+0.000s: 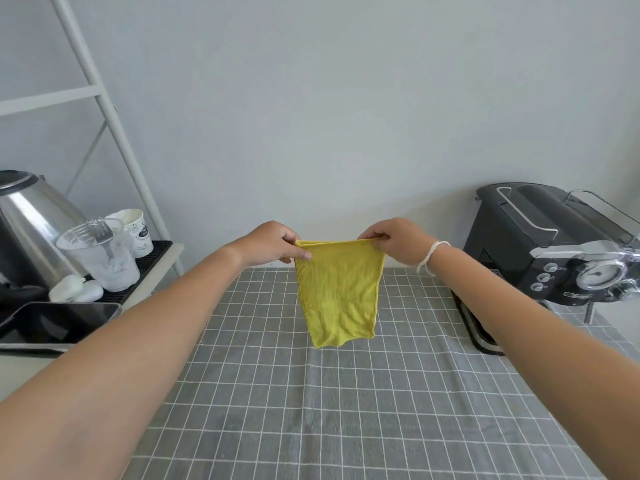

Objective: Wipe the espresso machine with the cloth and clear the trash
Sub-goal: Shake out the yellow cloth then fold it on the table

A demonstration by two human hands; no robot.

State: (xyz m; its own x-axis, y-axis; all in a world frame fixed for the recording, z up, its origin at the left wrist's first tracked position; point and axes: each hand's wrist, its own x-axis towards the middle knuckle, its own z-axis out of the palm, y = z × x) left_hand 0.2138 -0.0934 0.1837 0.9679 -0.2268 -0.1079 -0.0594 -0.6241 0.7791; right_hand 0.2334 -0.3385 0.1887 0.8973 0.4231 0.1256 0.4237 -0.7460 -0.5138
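Note:
A yellow cloth (339, 292) hangs folded above the middle of the table, held up by its top edge. My left hand (273, 244) pinches its top left corner and my right hand (398, 241) pinches its top right corner. The black espresso machine (540, 244) stands at the right end of the table, well to the right of my right hand, with a round gauge and knobs on its front. At the left, a clear plastic cup (102, 254) with a plastic fork in it and a white paper cup (136, 230) stand on a black mat.
A grey checked tablecloth (346, 393) covers the table. A steel kettle (31, 220), a dark tray (55, 323) and white crumpled bits (74, 289) sit on the left counter. A white ladder shelf frame (100, 98) leans against the wall behind.

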